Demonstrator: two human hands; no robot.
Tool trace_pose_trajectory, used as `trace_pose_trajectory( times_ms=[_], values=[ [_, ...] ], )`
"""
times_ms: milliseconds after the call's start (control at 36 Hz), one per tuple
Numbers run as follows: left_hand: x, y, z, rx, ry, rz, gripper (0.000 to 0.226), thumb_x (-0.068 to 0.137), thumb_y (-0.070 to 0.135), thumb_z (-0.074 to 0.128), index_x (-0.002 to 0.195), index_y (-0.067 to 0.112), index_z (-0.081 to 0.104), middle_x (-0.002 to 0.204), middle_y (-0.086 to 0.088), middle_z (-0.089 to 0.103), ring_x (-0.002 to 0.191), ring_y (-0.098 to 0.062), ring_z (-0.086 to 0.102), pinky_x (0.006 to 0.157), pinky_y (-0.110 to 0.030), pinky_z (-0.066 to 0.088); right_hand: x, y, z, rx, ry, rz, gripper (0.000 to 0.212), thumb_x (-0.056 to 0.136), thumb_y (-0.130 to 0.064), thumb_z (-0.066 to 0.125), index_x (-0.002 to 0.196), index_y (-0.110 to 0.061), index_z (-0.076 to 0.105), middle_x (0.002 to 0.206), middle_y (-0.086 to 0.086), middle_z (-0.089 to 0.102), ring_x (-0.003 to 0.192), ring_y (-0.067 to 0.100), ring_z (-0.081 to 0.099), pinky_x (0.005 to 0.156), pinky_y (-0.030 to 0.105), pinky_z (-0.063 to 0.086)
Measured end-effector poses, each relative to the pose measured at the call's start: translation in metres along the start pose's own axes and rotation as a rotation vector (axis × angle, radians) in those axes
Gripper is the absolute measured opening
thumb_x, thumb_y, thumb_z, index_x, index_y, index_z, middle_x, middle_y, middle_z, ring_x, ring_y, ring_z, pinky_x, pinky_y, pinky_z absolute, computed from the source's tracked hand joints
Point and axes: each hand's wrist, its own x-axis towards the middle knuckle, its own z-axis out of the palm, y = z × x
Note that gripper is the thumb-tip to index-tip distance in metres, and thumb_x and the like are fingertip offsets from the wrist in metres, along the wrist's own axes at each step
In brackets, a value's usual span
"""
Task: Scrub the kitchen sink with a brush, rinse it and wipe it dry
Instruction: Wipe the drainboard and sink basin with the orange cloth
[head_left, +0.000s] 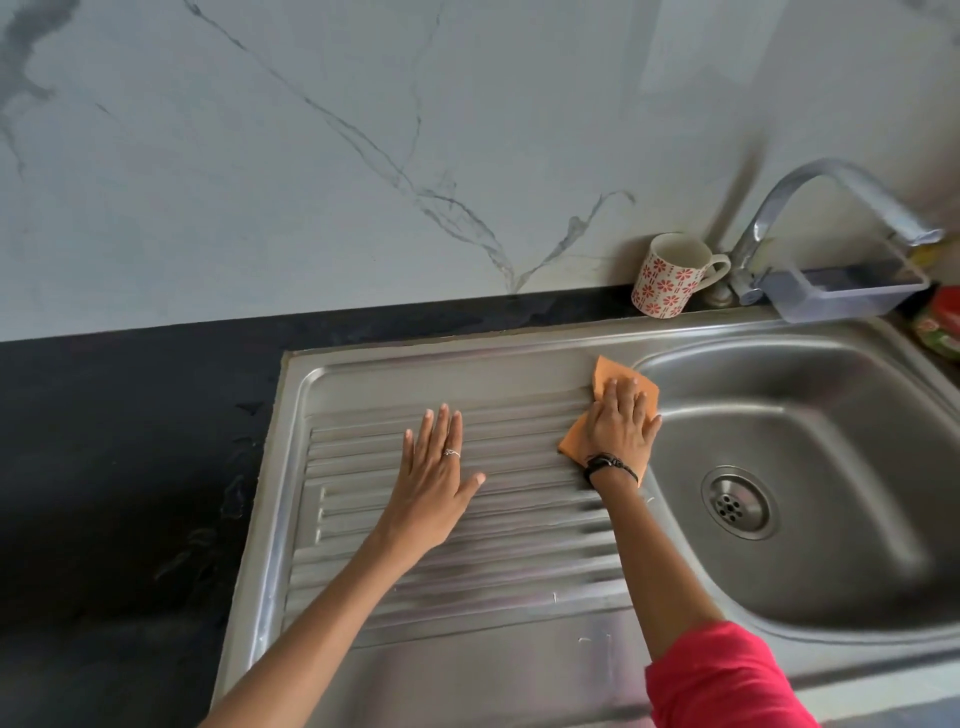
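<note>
Both flat: right hand (621, 426) presses cloth (605, 376), left hand (434, 475) drainboard (467, 566).

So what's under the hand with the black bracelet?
An orange cloth lies under the right hand, flat on the ribbed draining board. The cloth's middle is covered by the hand.

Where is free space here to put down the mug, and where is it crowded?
Free: black counter left of the drainboard; basin around the drain. Crowded: back ledge with mug, tap, plastic tray.
</note>
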Motion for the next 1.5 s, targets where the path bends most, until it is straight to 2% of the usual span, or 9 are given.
trace_pose_trajectory(
  times_ms=[528, 639, 806, 1028, 1111, 1167, 1278, 1389, 1500],
  values=[
    [-0.061, -0.085, -0.012, -0.136, 0.087, -0.096, 0.059, 0.102, 0.036, 0.018, 0.132, 0.020, -0.030, 0.145, 0.001, -0.035, 0.129, -0.010, -0.036, 0.104, -0.028, -0.026, -0.086, -0.133, 0.037, -0.032, -0.151, -0.422, 0.044, 0.102, -0.033, 0.024, 0.142, -0.023, 0.039, 0.159, 0.001, 0.002, 0.147, 0.019, -0.006, 0.118, 0.044, -0.005],
    [-0.076, -0.113, -0.007, -0.114, 0.132, -0.120, 0.080, 0.073, 0.071, -0.021, 0.135, 0.021, -0.029, 0.144, 0.003, -0.036, 0.126, -0.008, -0.042, 0.095, -0.021, -0.036, -0.110, -0.173, 0.046, -0.002, -0.254, -0.577, 0.044, 0.102, -0.033, 0.024, 0.143, -0.021, 0.037, 0.158, -0.005, 0.013, 0.146, 0.013, 0.003, 0.118, 0.041, -0.003],
    [-0.096, -0.143, -0.009, -0.162, 0.132, -0.152, 0.094, 0.058, 0.077, -0.031, 0.134, 0.022, -0.029, 0.145, 0.004, -0.035, 0.128, -0.009, -0.040, 0.096, -0.021, -0.034, -0.136, -0.220, 0.062, -0.012, -0.317, -0.705, 0.044, 0.103, -0.033, 0.024, 0.144, -0.023, 0.036, 0.156, -0.008, 0.020, 0.145, 0.010, 0.010, 0.118, 0.041, -0.001],
    [-0.108, -0.148, -0.008, -0.153, 0.189, -0.131, 0.094, 0.066, 0.070, -0.034, 0.140, 0.013, -0.023, 0.148, 0.000, -0.029, 0.134, -0.014, -0.034, 0.098, -0.020, -0.035, -0.157, -0.230, 0.077, -0.077, -0.345, -0.798, 0.046, 0.103, -0.035, 0.022, 0.148, -0.025, 0.024, 0.156, -0.009, 0.017, 0.146, 0.011, 0.004, 0.117, 0.042, -0.007],
    [-0.107, -0.143, -0.012, -0.152, 0.158, -0.135, 0.103, 0.050, 0.071, -0.045, 0.136, 0.018, -0.028, 0.143, 0.001, -0.036, 0.130, -0.011, -0.039, 0.099, -0.022, -0.035, -0.162, -0.226, 0.079, -0.118, -0.318, -0.831, 0.047, 0.103, -0.036, 0.022, 0.148, -0.024, 0.024, 0.156, -0.008, 0.018, 0.146, 0.010, 0.005, 0.117, 0.043, -0.005],
    [-0.101, -0.141, -0.010, -0.163, 0.167, -0.148, 0.102, 0.053, 0.074, -0.042, 0.138, 0.020, -0.025, 0.146, 0.002, -0.032, 0.132, -0.010, -0.037, 0.096, -0.019, -0.035, -0.166, -0.221, 0.079, -0.121, -0.308, -0.844, 0.048, 0.103, -0.037, 0.022, 0.149, -0.023, 0.023, 0.157, -0.007, 0.017, 0.146, 0.011, 0.004, 0.117, 0.044, -0.005],
    [-0.091, -0.138, -0.004, -0.073, 0.206, -0.117, 0.099, 0.074, 0.070, -0.026, 0.150, 0.015, 0.005, 0.158, -0.004, -0.001, 0.145, -0.019, -0.008, 0.102, -0.018, -0.032, -0.169, -0.208, 0.080, -0.078, -0.305, -0.851, 0.053, 0.099, -0.040, 0.022, 0.149, -0.023, 0.020, 0.157, -0.007, 0.015, 0.146, 0.011, 0.006, 0.117, 0.042, -0.004],
    [-0.083, -0.124, -0.005, -0.069, 0.194, -0.125, 0.092, 0.069, 0.072, -0.028, 0.143, 0.016, -0.019, 0.150, 0.001, -0.025, 0.139, -0.014, -0.026, 0.107, -0.028, -0.025, -0.162, -0.192, 0.075, -0.036, -0.251, -0.793, 0.054, 0.098, -0.043, 0.018, 0.149, -0.025, 0.022, 0.156, -0.008, 0.021, 0.146, 0.011, 0.010, 0.117, 0.038, -0.004],
    [-0.071, -0.099, -0.002, -0.139, 0.144, -0.104, 0.056, 0.097, 0.048, 0.002, 0.138, 0.019, -0.024, 0.148, 0.002, -0.030, 0.129, -0.007, -0.034, 0.100, -0.023, -0.030, -0.141, -0.154, 0.059, 0.019, -0.182, -0.690, 0.077, 0.079, -0.044, -0.005, 0.146, -0.028, 0.030, 0.153, -0.009, 0.028, 0.144, 0.010, 0.018, 0.117, 0.036, -0.002]
  ],
)
